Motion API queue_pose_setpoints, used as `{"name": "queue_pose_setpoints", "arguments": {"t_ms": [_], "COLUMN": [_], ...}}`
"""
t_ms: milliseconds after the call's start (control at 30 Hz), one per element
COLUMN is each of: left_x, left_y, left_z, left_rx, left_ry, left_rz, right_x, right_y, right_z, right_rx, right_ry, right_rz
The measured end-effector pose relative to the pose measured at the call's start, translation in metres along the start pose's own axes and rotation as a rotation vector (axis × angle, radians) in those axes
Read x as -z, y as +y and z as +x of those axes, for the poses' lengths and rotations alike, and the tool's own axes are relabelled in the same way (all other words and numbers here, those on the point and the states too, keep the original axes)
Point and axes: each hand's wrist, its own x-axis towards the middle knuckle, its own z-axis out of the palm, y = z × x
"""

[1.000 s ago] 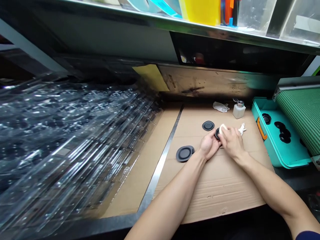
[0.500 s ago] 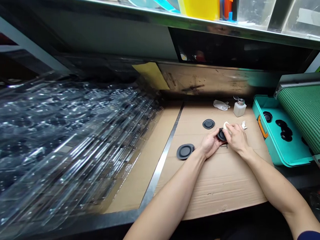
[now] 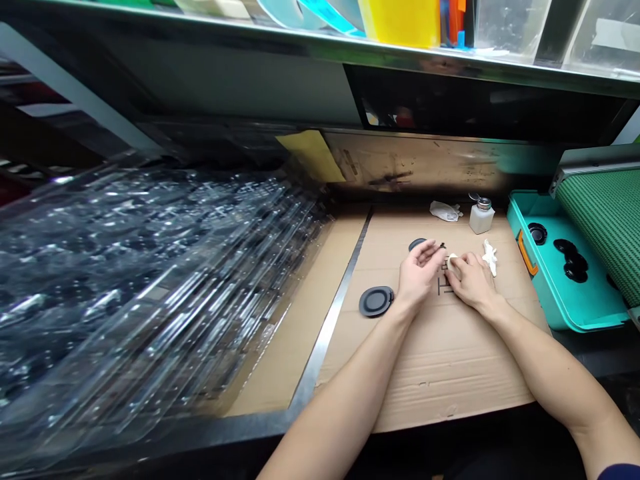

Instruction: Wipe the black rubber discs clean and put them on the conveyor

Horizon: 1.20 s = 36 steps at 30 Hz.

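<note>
My left hand pinches a small black round part, seen edge-on at its fingertips. My right hand is closed on a small white pad right beside that part. Both hands hover over a cardboard sheet. A larger black disc lies on the cardboard left of my left hand. Another black disc lies just behind my left hand, partly hidden by it.
At the back stand a small white bottle with a metal top and a crumpled wipe; a white scrap lies nearer. A teal tray holding black parts and a green belt are at right. Clear plastic trays are stacked at left.
The black part has turned from flat-on to edge-on in my left fingers, and the hands have drawn slightly apart. The view has shifted a little.
</note>
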Motion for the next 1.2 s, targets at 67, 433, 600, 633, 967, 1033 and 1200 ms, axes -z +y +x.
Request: {"name": "queue_pose_setpoints", "arguments": {"t_ms": [67, 433, 600, 633, 967, 1033, 1200], "left_x": [-0.002, -0.004, 0.034, 0.048, 0.14, 0.137, 0.121], "left_y": [0.0, 0.01, 0.035, 0.038, 0.039, 0.032, 0.031], "left_z": [-0.008, -0.026, -0.044, -0.047, -0.032, -0.03, -0.035], "left_rx": [-0.284, -0.796, -0.56, -0.453, -0.139, -0.103, -0.007], "left_ry": [0.037, 0.006, -0.094, -0.037, -0.05, -0.11, -0.146], "left_rz": [0.295, 0.681, 0.621, 0.61, 1.175, 1.26, 1.374], "right_x": [-0.001, 0.001, -0.003, -0.005, -0.007, -0.007, -0.009], "right_y": [-0.003, 0.002, 0.005, 0.005, 0.006, 0.006, 0.005], "right_z": [-0.002, 0.001, 0.002, 0.002, 0.002, 0.002, 0.001], "right_rx": [0.003, 0.005, 0.035, 0.034, 0.032, 0.029, 0.028], "right_ry": [-0.046, -0.084, -0.011, 0.003, 0.0, -0.007, -0.022], "right_rz": [0.008, -0.001, 0.014, 0.021, 0.026, 0.024, 0.03]}}
